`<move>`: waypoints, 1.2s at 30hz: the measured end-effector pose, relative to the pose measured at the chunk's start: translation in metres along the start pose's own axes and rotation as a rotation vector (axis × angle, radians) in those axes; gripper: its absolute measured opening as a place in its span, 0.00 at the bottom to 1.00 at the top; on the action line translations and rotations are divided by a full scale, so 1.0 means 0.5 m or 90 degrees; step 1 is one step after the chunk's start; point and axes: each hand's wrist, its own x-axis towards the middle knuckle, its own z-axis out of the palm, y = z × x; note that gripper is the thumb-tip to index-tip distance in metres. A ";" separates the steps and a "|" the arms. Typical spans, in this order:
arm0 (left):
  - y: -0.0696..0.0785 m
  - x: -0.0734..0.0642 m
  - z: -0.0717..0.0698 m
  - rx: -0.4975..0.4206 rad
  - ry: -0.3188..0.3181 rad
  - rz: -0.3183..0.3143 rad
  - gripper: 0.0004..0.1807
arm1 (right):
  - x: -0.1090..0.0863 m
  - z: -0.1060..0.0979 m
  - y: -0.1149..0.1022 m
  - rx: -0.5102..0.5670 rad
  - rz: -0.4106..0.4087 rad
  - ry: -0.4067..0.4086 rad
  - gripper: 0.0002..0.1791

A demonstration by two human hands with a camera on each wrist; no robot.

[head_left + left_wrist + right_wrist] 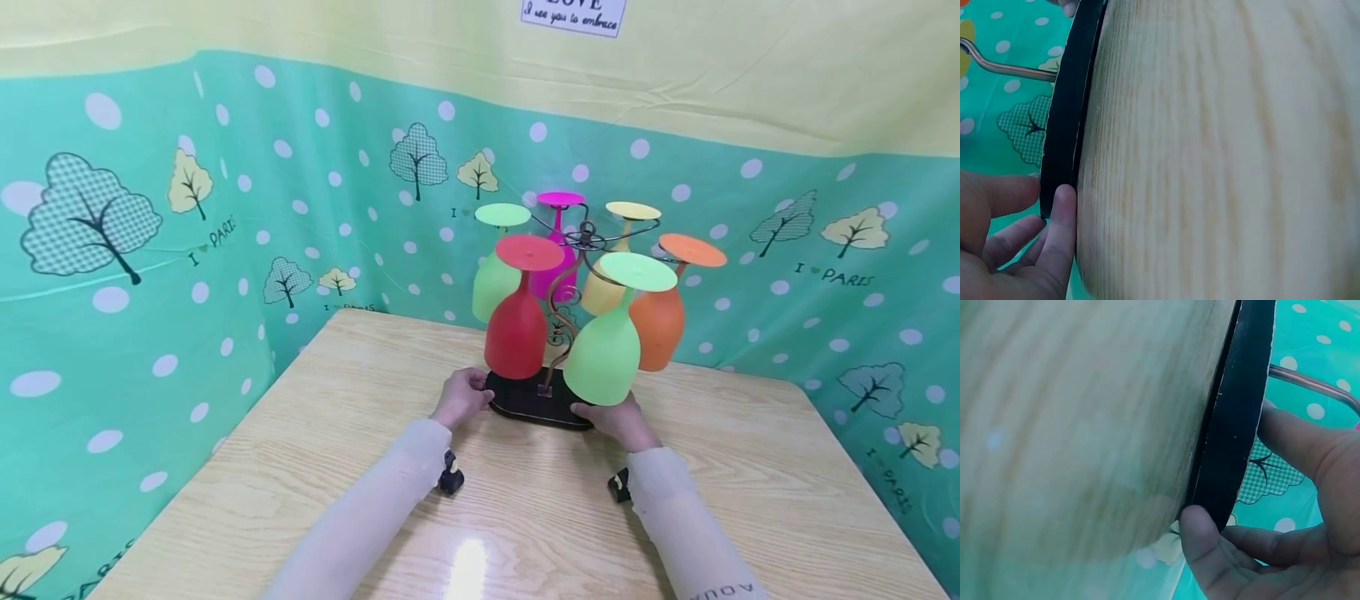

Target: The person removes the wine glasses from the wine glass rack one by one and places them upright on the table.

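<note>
A metal wine glass rack [576, 325] with a curled stem rises from a black base [525, 406] on the table. Several coloured goblets hang upside down by their feet: a red goblet [517, 333] and a light green goblet [606, 358] in front, an orange goblet [660, 325] at the right, and magenta, yellow and another green behind. My left hand [461, 398] grips the base's left end, thumb on top and fingertips at the lower edge in the left wrist view. My right hand [621, 419] grips the right end likewise, partly hidden beneath the front green goblet.
The wood-grain table [375, 375] runs back to a green dotted cloth [337, 208] printed with trees, which hangs close behind the rack and along the left and right sides. Black wrist devices [451, 475] sit at both cuffs.
</note>
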 end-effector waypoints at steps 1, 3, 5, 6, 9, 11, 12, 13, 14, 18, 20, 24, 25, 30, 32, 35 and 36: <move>-0.002 0.001 -0.001 -0.001 0.000 0.002 0.19 | 0.000 0.001 0.000 -0.002 -0.004 0.001 0.37; -0.003 0.002 -0.002 -0.002 0.003 0.000 0.18 | 0.001 0.003 0.001 -0.004 -0.010 0.006 0.37; -0.005 0.003 -0.004 -0.002 0.005 0.001 0.18 | 0.001 0.004 0.000 -0.004 -0.017 0.008 0.37; -0.005 0.002 -0.005 -0.002 0.005 0.002 0.18 | 0.001 0.005 0.000 -0.003 -0.020 0.008 0.37; -0.006 0.001 -0.006 0.002 0.005 0.006 0.18 | -0.002 0.006 -0.002 0.005 -0.020 0.010 0.38; -0.008 0.002 -0.006 0.001 0.003 0.005 0.18 | -0.004 0.006 -0.002 0.009 -0.015 0.009 0.37; -0.008 0.002 -0.006 0.000 0.002 0.006 0.19 | -0.005 0.006 -0.002 0.010 -0.010 0.008 0.37; -0.009 0.002 -0.006 -0.002 0.001 0.006 0.19 | -0.007 0.005 -0.001 0.010 -0.005 0.007 0.37; -0.009 0.001 -0.006 -0.008 0.001 0.002 0.18 | -0.008 0.004 0.000 0.015 -0.001 0.003 0.36; -0.006 0.000 -0.008 -0.017 -0.001 -0.002 0.19 | -0.018 -0.012 0.000 0.004 0.011 -0.031 0.34; -0.002 -0.002 -0.010 -0.020 -0.002 -0.005 0.19 | -0.029 -0.028 -0.001 -0.001 0.016 -0.050 0.32; -0.001 0.000 -0.011 -0.022 0.003 -0.008 0.19 | -0.051 -0.063 0.000 -0.010 0.043 -0.069 0.23; -0.002 0.000 -0.010 -0.026 0.006 -0.010 0.19 | -0.056 -0.072 0.000 -0.015 0.050 -0.072 0.21; -0.009 0.001 -0.007 -0.068 0.018 -0.024 0.17 | -0.084 -0.117 -0.015 -0.059 0.059 -0.068 0.27; -0.010 0.000 -0.005 -0.090 0.022 -0.027 0.17 | -0.094 -0.134 -0.026 -0.076 0.044 -0.062 0.30; -0.010 -0.003 -0.005 -0.113 0.026 -0.032 0.17 | -0.105 -0.155 -0.049 -0.083 0.019 -0.052 0.29; -0.011 -0.003 -0.005 -0.118 0.027 -0.034 0.18 | -0.108 -0.161 -0.057 -0.082 0.012 -0.049 0.27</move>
